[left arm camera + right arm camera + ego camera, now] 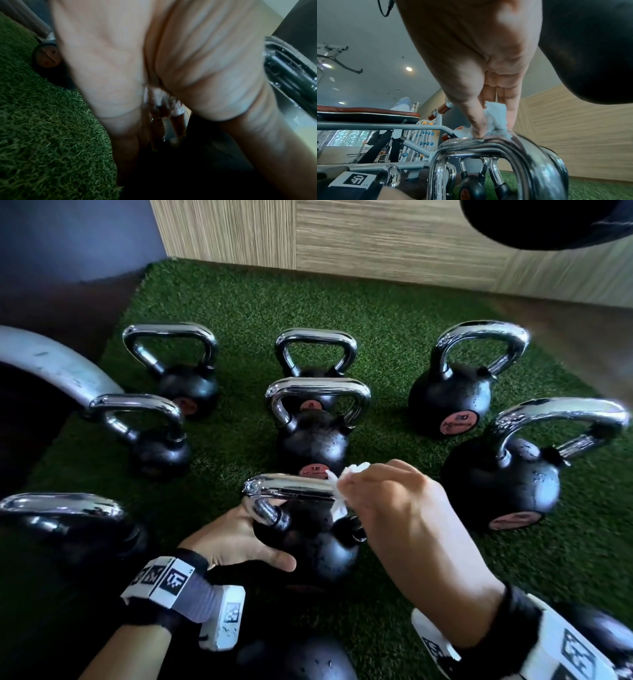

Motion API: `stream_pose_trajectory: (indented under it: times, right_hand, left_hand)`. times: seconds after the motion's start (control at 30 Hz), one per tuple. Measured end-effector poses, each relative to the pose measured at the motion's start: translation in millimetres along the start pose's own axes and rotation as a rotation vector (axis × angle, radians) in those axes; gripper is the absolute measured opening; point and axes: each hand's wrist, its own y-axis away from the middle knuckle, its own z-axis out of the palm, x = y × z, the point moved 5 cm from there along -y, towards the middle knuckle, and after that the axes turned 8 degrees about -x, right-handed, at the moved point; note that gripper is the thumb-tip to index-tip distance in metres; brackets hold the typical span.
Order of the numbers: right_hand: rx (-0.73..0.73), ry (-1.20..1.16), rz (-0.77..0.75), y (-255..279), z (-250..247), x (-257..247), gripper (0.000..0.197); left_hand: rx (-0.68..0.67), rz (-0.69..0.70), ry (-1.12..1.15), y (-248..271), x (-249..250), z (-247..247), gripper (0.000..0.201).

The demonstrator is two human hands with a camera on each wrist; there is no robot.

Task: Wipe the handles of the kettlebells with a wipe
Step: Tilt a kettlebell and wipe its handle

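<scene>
A black kettlebell (318, 546) with a chrome handle (291, 489) stands on the green turf, near and centre in the head view. My left hand (236, 539) cups the left side of its ball, thumb in front, fingers behind by the handle's left post. My right hand (376, 491) pinches a crumpled white wipe (347, 474) against the right end of that handle. From the right wrist, the thumb presses the wipe (494, 120) onto the top bar of the handle (488, 143). The left wrist view is mostly blurred palm of the left hand (120, 81).
Several more chrome-handled kettlebells stand around on the turf (239, 313): one right behind (311, 440), a big one at right (500, 487), one at near left (68, 529). A grey curved metal frame (58, 364) lies left. A wood-panelled wall (376, 241) closes the back.
</scene>
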Motion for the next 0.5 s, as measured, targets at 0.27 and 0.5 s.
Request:
stream_pose_trajectory:
  times: [0.27, 0.5]
  right_hand:
    - [0.095, -0.126, 0.242, 21.3, -20.6, 38.0, 0.02]
    - [-0.078, -0.406, 0.558, 35.1, 5.5, 87.3, 0.024]
  left_hand:
    - [0.04, -0.031, 0.033, 1.1, -6.3, -0.4, 0.097]
    - [0.037, -0.04, 0.017, 3.7, 0.0, -0.6, 0.098]
